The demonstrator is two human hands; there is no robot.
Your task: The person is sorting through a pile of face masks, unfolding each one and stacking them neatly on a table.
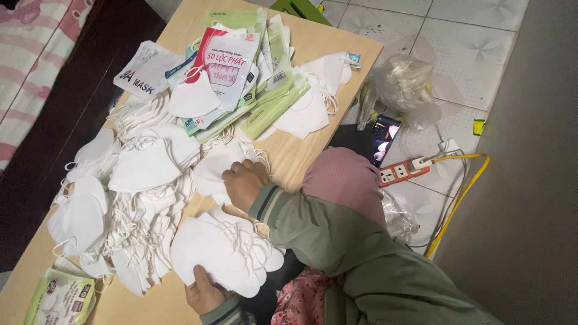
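Sleeve: our green sleeve (337, 253) fills the bottom of the view, nearest the camera, with a pink knee (346, 177) just beyond it.
Left hand: we see our left hand (205, 293) at the near edge of the table (313, 48), fingers curled round the bottom of a stack of white masks (220, 250); it grips the stack from below.
Stack: its long side runs left to right along the near table edge, ear loops trailing toward the sleeve.
Right hand: our right hand (244, 182) rests knuckles-up, fingers closed on a single white mask (214, 168) just beyond the stack.
Key relation: that single mask lies directly above the stack, away from us and touching the big pile; the right hand is on it, the left is well below it.
Loose pile: loose white masks (120, 198) spread over the left half of the table, loops tangled.
Far packets: flat packets (232, 72) heaped at the far end, white with red print, and pale green ones beneath.
Near packet: a green packet of masks (60, 298) at the near left corner.
Floor: a phone (385, 137), a white and orange power strip (403, 171) with yellow cable, and a clear plastic bag (406, 84) lie right of the table.
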